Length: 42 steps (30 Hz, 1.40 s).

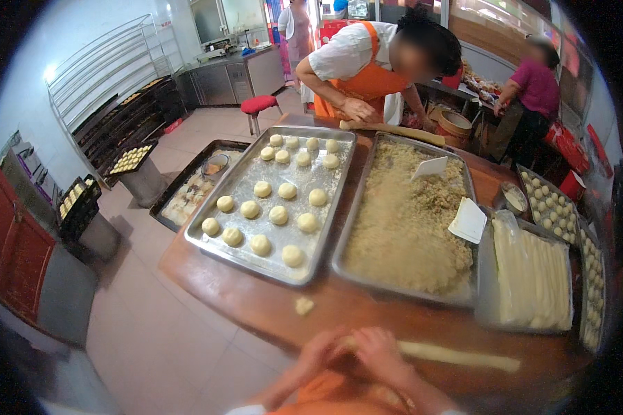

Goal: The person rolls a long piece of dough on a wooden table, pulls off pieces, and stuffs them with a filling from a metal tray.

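Low in the view, my left hand [323, 349] and my right hand [375, 349] are close together, slightly blurred, with fingers curled on the end of a pale dough rope [457, 354] lying toward the right. A small loose dough lump [304, 304] sits just beyond them. Farther up are a metal tray of round dough balls [278, 215] and a tray of crumbly filling [401, 228] with two white scrapers [466, 220]. At right, a tray [522, 273] holds plastic-covered dough strips.
A co-worker [360, 69] in an orange apron bends over another dough rope [394, 130] across the wooden table [221, 283]; another person [536, 90] stands behind at right. More trays of dough balls [554, 211] line the right side. A red stool [259, 105] stands behind.
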Tool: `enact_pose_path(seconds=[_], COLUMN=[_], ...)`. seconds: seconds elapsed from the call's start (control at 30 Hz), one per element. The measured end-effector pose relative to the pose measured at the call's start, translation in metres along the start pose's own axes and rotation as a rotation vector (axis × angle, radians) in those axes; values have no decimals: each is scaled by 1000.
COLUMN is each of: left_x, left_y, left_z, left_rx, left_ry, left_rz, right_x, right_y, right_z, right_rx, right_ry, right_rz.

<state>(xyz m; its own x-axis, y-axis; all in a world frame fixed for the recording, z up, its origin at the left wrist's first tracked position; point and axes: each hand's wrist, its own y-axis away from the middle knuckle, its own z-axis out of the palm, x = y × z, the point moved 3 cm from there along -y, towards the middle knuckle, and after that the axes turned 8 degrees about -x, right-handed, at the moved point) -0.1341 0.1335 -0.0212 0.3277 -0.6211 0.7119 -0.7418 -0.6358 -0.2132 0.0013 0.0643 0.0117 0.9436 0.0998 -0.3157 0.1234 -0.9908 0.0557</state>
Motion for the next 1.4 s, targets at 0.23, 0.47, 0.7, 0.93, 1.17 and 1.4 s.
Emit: enact_pose_path(seconds=[0.23, 0.47, 0.7, 0.93, 1.17, 1.4], left_x=[-37, -61, -80, -48, -5, -2], left_y=[-34, -44, -25, 10, 2, -24], left_z=[-61, -53, -45, -66, -12, -7], left_rx=[297, 133, -16, 364, 77, -127], left_ry=[-388, -249, 273, 616, 181, 63], left_rz=[-119, -32, -356, -618, -186, -264], right_x=[4, 8, 7, 12, 5, 13], right_y=[-13, -16, -15, -20, -10, -8], right_z=[-7, -1, 9, 22, 1, 5], right_rx=[-79, -125, -78, 3, 68, 73], right_ry=[57, 0, -33, -22, -114, -121], right_rz=[82, 80, 101, 103, 72, 119])
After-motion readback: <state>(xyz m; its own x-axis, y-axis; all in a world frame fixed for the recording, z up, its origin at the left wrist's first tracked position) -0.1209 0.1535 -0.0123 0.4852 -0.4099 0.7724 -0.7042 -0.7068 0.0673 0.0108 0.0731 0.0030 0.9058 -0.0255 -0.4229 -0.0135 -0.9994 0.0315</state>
